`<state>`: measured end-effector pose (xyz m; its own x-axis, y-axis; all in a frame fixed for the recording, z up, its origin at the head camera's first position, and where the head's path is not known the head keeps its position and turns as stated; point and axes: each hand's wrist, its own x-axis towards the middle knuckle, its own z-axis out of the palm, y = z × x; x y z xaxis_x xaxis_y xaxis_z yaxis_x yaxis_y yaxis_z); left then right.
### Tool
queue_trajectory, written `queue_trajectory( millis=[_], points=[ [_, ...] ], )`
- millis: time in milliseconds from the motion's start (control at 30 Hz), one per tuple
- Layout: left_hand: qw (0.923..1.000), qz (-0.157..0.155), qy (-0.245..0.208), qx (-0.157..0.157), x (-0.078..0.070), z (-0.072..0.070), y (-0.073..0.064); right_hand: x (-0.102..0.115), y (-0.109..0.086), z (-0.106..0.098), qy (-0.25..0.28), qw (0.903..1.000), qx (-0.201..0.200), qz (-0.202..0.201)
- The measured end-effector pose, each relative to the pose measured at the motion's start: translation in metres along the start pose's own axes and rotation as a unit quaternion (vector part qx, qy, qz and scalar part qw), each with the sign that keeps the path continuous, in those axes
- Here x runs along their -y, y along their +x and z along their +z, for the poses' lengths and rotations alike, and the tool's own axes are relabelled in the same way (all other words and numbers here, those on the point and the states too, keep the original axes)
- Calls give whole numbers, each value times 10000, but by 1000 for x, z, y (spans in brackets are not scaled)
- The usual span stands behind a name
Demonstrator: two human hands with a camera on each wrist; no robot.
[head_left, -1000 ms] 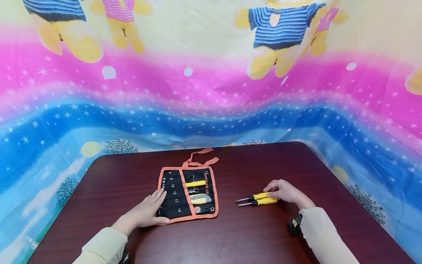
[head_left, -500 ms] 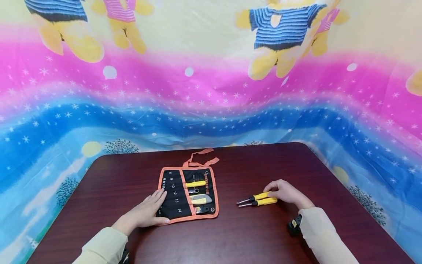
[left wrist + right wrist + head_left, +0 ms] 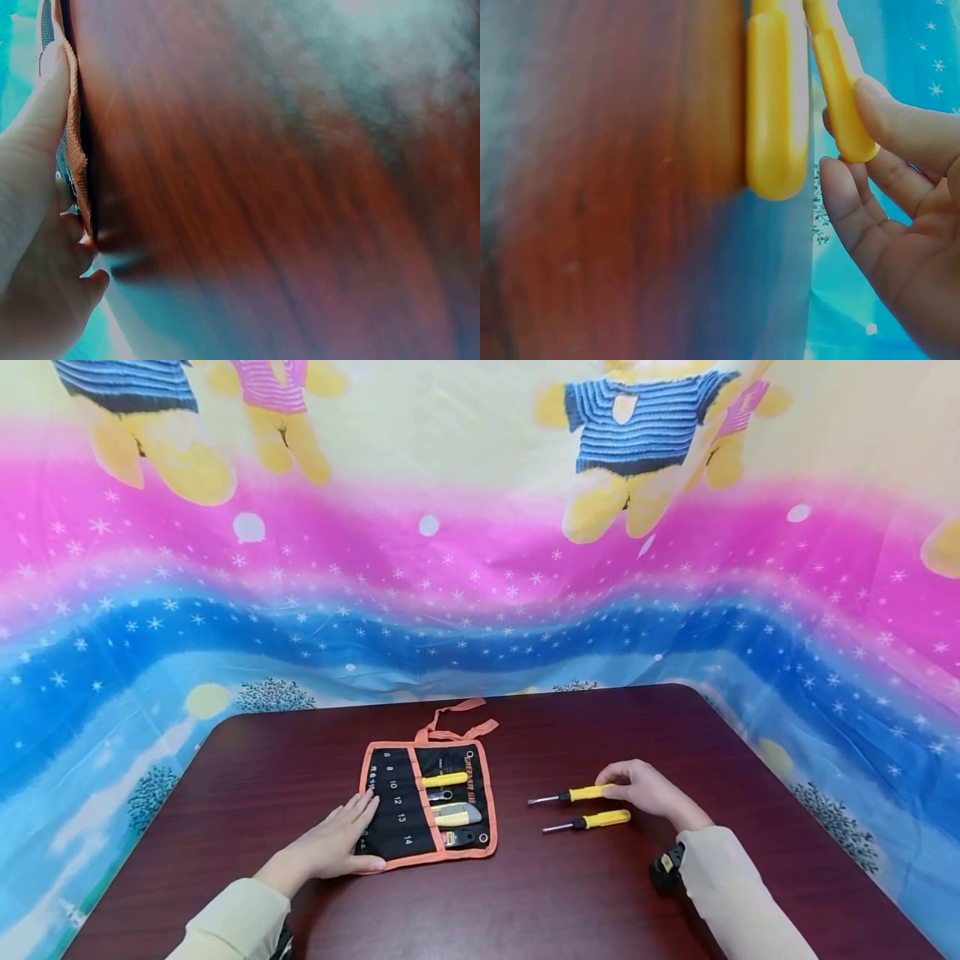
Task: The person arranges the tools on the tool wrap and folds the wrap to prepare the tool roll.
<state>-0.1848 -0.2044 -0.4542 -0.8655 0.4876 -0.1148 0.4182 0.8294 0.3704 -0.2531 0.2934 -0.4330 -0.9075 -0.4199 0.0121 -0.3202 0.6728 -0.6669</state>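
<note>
Your left hand (image 3: 333, 837) lies flat with fingers extended on the left edge of the pouch (image 3: 420, 827), which is spread on the table (image 3: 525, 902) left of the tools, probably to keep the cloth from sliding. Your right hand (image 3: 647, 789) pinches one screwdriver (image 3: 587, 793) between thumb and fingers near the handle's end, which leaves its shaft free. The second screwdriver (image 3: 607, 818) lies just beside it, nearer you, both tips towards the pouch, seemingly so each handle faces your right hand.
</note>
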Motion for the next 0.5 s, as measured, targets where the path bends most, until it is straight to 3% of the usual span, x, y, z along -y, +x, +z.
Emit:
queue_trajectory(
  millis=[500],
  points=[
    [10000,-19,-32,-4,-2,-2,-1,21,13,-13,87,9991,-410,-3]
  ],
)
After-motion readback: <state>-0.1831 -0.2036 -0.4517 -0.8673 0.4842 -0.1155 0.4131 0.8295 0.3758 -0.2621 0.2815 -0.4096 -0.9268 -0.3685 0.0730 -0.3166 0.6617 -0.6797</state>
